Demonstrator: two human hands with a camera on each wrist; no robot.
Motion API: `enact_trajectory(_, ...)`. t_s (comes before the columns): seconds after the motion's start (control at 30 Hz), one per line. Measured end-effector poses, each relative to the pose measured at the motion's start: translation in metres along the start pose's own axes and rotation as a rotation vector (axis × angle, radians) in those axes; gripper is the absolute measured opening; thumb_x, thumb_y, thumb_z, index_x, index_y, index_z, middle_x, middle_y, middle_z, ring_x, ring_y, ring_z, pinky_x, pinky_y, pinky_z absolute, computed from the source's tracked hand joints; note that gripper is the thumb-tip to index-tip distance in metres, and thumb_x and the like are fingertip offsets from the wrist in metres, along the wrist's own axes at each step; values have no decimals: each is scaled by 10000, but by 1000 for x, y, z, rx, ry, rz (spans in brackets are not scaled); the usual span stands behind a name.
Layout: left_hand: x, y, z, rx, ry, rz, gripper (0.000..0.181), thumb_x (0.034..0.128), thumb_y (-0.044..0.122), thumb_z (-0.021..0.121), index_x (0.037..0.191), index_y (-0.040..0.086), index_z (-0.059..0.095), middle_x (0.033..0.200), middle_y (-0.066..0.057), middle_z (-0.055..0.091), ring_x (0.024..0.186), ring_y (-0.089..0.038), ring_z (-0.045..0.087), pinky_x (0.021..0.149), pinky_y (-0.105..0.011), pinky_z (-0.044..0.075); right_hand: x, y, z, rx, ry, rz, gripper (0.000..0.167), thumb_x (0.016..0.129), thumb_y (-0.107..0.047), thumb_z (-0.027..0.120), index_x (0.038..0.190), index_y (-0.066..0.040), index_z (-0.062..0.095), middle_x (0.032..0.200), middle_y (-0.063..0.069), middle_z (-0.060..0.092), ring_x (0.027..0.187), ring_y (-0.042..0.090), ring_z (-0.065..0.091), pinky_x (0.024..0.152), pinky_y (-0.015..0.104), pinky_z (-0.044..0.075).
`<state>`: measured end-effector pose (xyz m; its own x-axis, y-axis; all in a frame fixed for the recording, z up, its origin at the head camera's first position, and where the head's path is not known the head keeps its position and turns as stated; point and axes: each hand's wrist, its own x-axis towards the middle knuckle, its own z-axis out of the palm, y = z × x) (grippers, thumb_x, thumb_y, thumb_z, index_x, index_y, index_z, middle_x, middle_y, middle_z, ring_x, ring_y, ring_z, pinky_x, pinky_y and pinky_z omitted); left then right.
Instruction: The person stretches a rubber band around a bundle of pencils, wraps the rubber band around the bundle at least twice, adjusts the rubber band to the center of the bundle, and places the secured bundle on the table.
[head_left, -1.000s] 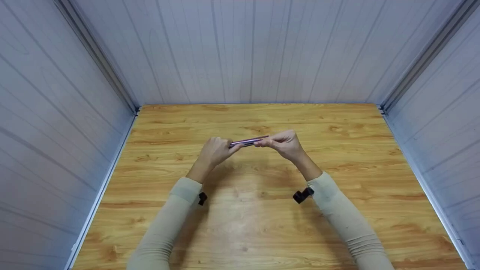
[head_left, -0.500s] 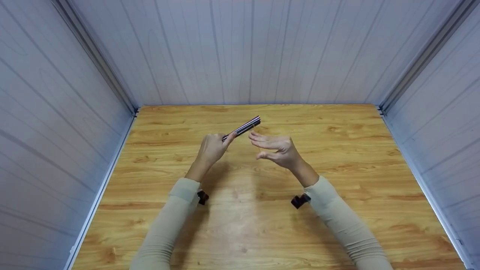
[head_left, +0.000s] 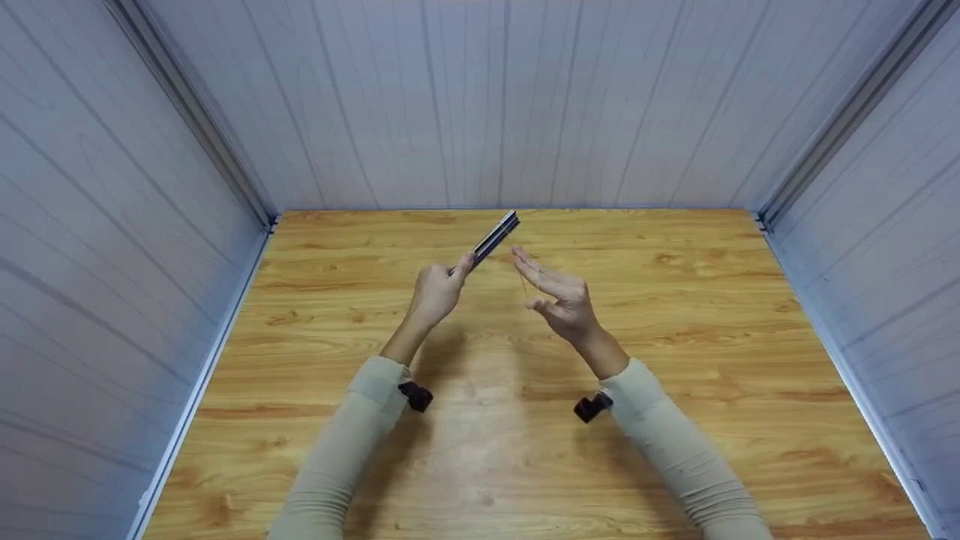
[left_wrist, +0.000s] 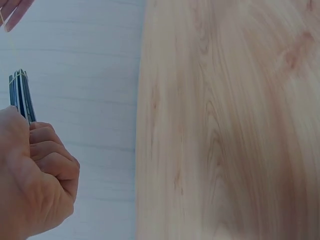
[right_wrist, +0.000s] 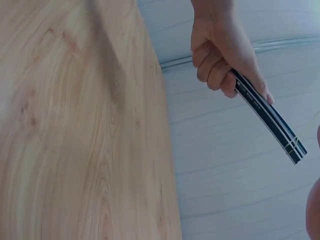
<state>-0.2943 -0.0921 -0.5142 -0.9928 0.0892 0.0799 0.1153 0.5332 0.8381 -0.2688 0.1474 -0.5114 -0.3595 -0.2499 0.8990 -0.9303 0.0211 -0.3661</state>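
- Currently, striped bundle (head_left: 495, 241) juts from left hand (head_left: 439, 292), long axis slanting forward and rightward, held above the tabletop (head_left: 480, 450).
- Left hand: fingers curled round the bundle's near end.
- Right hand (head_left: 562, 296) just beside the free end, apart from it, and the nearer hand to that tip; thumb and fingers spread, thin strand taut between them.
- Bundle: slim straight rods, dark with pale stripes; yellowish band (right_wrist: 291, 145) crosses near the tip, apparently continuous with the strand. Rod count unclear.
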Motion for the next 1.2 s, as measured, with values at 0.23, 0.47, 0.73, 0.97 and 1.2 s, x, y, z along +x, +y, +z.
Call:
enact_trajectory(0.23, -4, 8, 12, -90, 88, -26, 653, 1185, 494, 534, 589, 236, 468, 543, 114, 401, 496, -65, 323, 484, -229, 262, -3, -3, 8, 235, 271, 262, 849, 1108, -583, 602, 1516, 159, 544, 1642, 68, 587, 1526, 114, 620, 1213, 327, 554)
enact_trajectory(0.47, -6, 12, 22, -81, 205, 1, 634, 1167, 454, 583, 594, 247, 407, 548, 116, 348, 498, -63, 297, 479, -230, 237, 8, -6, 11, 533, 639, 637, 1188, 945, -750, 668, 1616, 188, 382, 1674, 353, 401, 1526, 269, 625, 1173, 351, 581)
enact_trajectory(0.73, -11, 7, 21, -25, 350, 139, 551, 1141, 376, 644, 649, 244, 433, 599, 109, 356, 531, -61, 299, 509, -221, 232, 10, -2, 9, 635, 661, 715, 1210, 909, -709, 748, 1614, 206, 385, 1667, 360, 401, 1392, 185, 746, 1116, 328, 613)
enact_trajectory(0.97, -12, -1, 10, 100, 400, 324, 730, 1137, 741, 431, 652, 196, 451, 586, 115, 316, 505, -36, 228, 497, -203, 188, 11, 0, 2, 746, 641, 776, 1208, 902, -653, 781, 1608, 238, 372, 1597, 348, 478, 1252, 142, 815, 1043, 299, 646)
enact_trajectory(1.2, -10, -7, -4, 387, 483, 641, 830, 1136, 751, 268, 661, 101, 466, 593, 79, 288, 529, -37, 173, 522, -205, 151, 0, 3, -12, 768, 473, 746, 750, 912, -459, 871, 1428, 62, 713, 1383, 137, 807, 1253, 167, 818, 1081, 362, 641)
